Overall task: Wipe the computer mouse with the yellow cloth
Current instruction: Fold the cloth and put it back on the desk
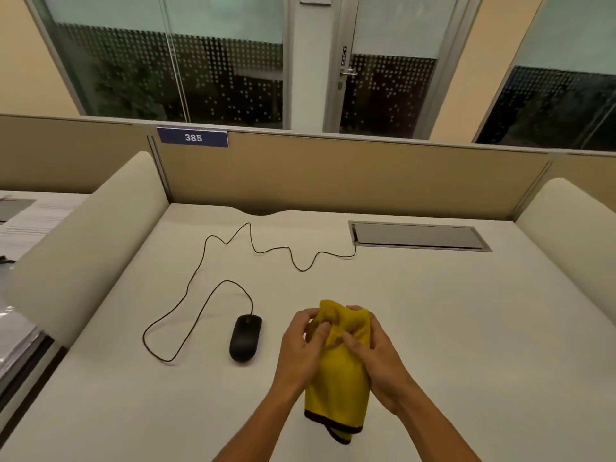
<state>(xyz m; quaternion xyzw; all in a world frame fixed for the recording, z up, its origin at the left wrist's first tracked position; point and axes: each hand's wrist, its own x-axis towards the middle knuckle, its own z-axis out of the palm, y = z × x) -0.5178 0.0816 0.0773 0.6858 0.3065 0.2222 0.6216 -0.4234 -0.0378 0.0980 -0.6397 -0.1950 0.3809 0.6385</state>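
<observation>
Fingers [321,331] of both our hands are curled into the soft yellow cloth with the dark hem [336,378], the left hand [300,348] and right hand [376,355] bunching it, likely to make a pad for wiping. It hangs above the pale desk [466,345]. Our black corded computer mouse [245,338] lies untouched just left of the left hand, within easy reach.

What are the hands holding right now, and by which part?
Both hands, left hand and right hand, bunch the upper part of the black-trimmed yellow cloth.
</observation>
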